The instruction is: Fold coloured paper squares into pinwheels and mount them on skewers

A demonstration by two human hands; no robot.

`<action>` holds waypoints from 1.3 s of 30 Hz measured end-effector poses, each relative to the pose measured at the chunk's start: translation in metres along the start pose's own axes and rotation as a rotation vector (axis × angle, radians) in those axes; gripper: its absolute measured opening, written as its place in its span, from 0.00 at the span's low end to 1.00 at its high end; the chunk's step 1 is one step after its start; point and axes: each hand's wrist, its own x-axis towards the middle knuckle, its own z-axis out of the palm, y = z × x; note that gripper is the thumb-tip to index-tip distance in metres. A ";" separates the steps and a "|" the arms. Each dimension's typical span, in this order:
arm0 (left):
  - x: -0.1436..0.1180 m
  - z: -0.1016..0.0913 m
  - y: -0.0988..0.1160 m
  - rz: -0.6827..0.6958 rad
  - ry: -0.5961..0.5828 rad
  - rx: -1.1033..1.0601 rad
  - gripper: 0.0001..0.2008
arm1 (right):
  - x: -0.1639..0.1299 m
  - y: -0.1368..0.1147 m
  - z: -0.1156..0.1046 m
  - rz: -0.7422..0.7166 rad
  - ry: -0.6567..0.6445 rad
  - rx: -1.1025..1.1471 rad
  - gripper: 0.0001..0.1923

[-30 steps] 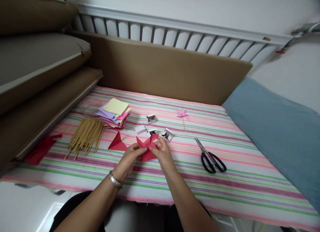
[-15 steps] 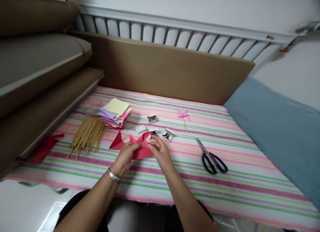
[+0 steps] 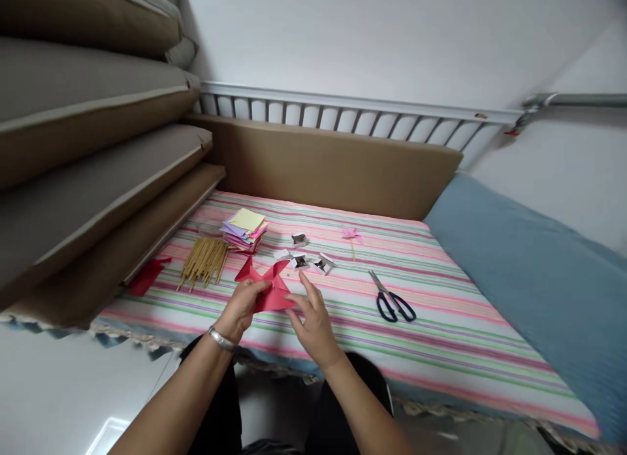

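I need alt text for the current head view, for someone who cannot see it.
The left hand holds folded red paper above a striped cloth; the right hand is open beside it. On the cloth lie sticks, stacked coloured paper, small white boxes, a pink pinwheel and scissors.

- Left hand [image 3: 247, 301] and right hand [image 3: 311, 321]: a pair, both ungloved.
- Wristband [image 3: 222, 339]: one, worn on the left wrist; silver-coloured, metallic, a fairly broad rounded band with a bright sheen. Whether bangle or watch strap could not be told.
- Left forearm [image 3: 181, 383] and right forearm [image 3: 357, 403]: both bare along the whole visible length; right wrist likewise bare.
- Legwear [image 3: 223, 396]: black, plain, matt, covering both legs and rounded at the knees.
- Dark cloth [image 3: 269, 448]: faintly streaked with grey, at the lower edge between the legs; garment type was unclear.
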 end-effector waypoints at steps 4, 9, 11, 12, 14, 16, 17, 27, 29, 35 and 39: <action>-0.020 0.006 0.008 0.044 0.028 0.058 0.09 | 0.003 -0.011 -0.012 -0.051 0.076 -0.028 0.12; -0.042 0.009 0.013 0.080 0.038 0.091 0.09 | 0.002 -0.030 -0.031 -0.144 0.095 -0.044 0.11; -0.049 0.011 0.014 0.091 0.028 0.101 0.09 | 0.000 -0.037 -0.038 -0.167 0.090 -0.053 0.10; -0.053 0.012 0.015 0.096 0.020 0.105 0.09 | -0.001 -0.040 -0.041 -0.173 0.087 -0.060 0.10; -0.059 0.015 0.016 0.104 0.003 0.110 0.09 | -0.003 -0.045 -0.046 -0.176 0.079 -0.077 0.10; -0.064 0.016 0.017 0.106 -0.008 0.116 0.09 | -0.006 -0.048 -0.049 -0.173 0.070 -0.098 0.09; -0.066 0.017 0.018 0.107 -0.010 0.119 0.09 | -0.007 -0.050 -0.051 -0.171 0.069 -0.107 0.09; -0.071 0.019 0.012 0.120 0.000 0.192 0.08 | -0.020 -0.057 -0.054 -0.109 0.090 -0.075 0.08; -0.070 0.020 0.009 0.111 -0.003 0.201 0.09 | -0.023 -0.055 -0.053 -0.100 0.098 -0.077 0.08; -0.065 0.023 -0.001 0.077 -0.025 0.205 0.09 | -0.030 -0.044 -0.050 -0.066 0.091 -0.105 0.12; -0.062 0.023 -0.002 0.063 -0.042 0.199 0.09 | -0.031 -0.039 -0.050 -0.048 0.077 -0.074 0.09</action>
